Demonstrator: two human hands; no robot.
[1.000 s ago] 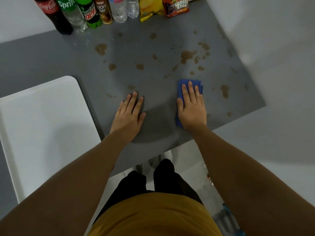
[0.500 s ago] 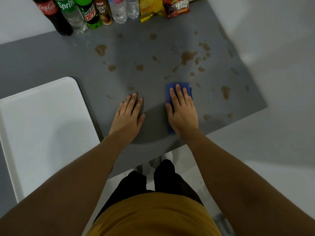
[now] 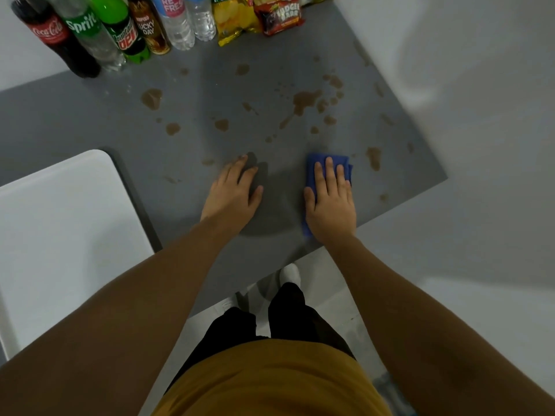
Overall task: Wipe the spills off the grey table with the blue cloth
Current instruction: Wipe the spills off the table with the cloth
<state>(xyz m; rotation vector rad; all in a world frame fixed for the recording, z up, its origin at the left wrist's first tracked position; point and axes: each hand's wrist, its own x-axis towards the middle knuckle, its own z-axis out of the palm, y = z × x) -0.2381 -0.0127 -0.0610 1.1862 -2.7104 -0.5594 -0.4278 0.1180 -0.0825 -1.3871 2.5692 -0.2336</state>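
The grey table (image 3: 90, 115) carries several brown spills (image 3: 304, 100) across its middle and right side. Near the front edge lies the folded blue cloth (image 3: 326, 161), and my right hand (image 3: 330, 202) presses flat on it with straight fingers, covering most of it. One brown spill (image 3: 374, 157) sits just right of the cloth. My left hand (image 3: 232, 195) rests flat on the bare table to the left of the cloth, fingers straight.
Several drink bottles (image 3: 120, 28) and snack packets (image 3: 258, 16) line the table's back edge. A white tray-like surface (image 3: 60, 229) lies at the left. The table's right edge (image 3: 432, 163) and front edge are close to my right hand.
My right hand slid the cloth left half a second ago and has now moved it back to the right. My left hand stayed in place.
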